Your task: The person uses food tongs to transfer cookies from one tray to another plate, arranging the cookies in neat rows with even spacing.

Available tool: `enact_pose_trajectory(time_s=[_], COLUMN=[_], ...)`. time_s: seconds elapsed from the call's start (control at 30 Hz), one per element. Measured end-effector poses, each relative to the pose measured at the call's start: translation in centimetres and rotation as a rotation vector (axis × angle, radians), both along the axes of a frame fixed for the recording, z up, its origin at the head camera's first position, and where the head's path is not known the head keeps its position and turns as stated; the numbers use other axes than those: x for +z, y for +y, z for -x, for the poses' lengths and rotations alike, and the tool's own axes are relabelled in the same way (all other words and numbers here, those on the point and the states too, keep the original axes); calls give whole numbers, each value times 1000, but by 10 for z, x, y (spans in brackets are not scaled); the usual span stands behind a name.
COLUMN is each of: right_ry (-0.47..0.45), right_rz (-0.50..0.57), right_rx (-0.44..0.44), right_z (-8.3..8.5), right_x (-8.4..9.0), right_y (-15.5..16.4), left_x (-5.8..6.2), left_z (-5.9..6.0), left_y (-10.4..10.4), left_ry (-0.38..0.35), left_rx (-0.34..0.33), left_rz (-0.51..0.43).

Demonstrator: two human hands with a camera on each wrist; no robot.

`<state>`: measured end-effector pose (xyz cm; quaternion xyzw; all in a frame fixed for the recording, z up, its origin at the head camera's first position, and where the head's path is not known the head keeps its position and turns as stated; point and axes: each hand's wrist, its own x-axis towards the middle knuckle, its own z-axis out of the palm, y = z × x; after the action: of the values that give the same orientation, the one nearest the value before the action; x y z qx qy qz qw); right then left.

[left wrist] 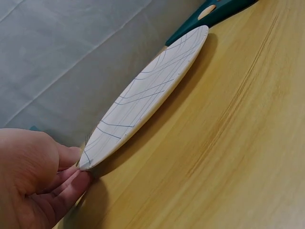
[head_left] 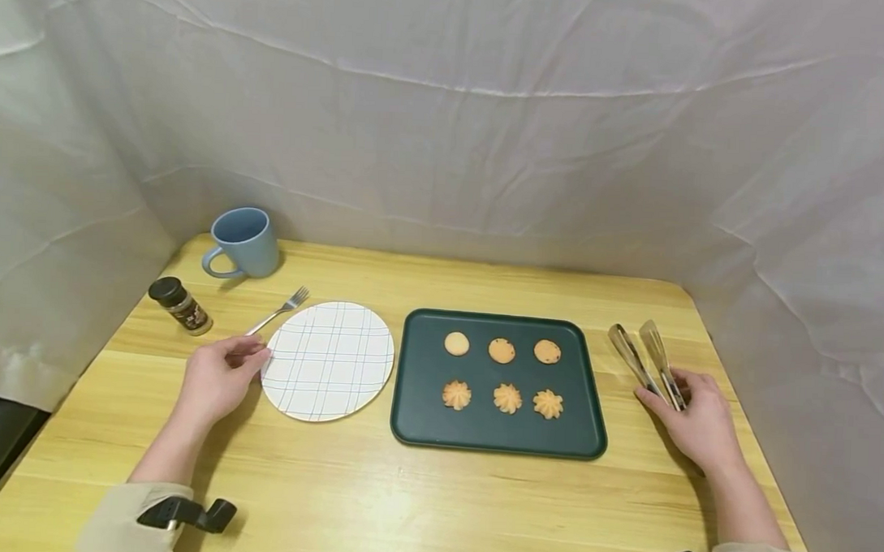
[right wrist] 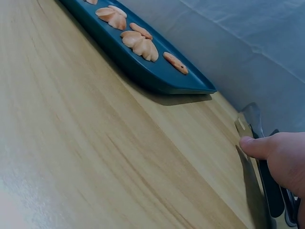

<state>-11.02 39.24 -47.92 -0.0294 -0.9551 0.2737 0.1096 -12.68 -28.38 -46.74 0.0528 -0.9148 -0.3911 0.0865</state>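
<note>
Left hand (head_left: pixel 215 379) pinches one plate (head_left: pixel 329 360), right hand (head_left: pixel 696 421) grips one tongs (head_left: pixel 647 360); six cookies on one tray (head_left: pixel 422 421).

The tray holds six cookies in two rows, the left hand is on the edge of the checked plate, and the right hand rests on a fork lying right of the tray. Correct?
One slip: the right hand rests on metal tongs, not a fork, as the head view shows. The fork lies left, by the plate. The tray, its six cookies and the left hand are as stated.
</note>
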Motion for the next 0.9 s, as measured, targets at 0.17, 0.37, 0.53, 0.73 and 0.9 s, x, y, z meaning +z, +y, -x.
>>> enact_pose_trajectory(time_s=[0.17,0.37,0.53,0.73,0.9], right_ry=[2,-4,0,-13,1], right_rz=[-3,-8,8,10,2], right_rx=[-7,-6,5,26,57], right_z=[0,-1,-3,-6,-6], right_x=[-1,0,2,7,17], right_y=[1,1,2,0,-3], left_x=[-1,1,2,2,0], left_z=[4,7,8,9,9], left_y=[1,2,4,5,5], left_ry=[-20,-59,-94,-143,-166], left_rx=[8,13,-1,-14,-5], left_rz=[23,14,-27,-63,-89])
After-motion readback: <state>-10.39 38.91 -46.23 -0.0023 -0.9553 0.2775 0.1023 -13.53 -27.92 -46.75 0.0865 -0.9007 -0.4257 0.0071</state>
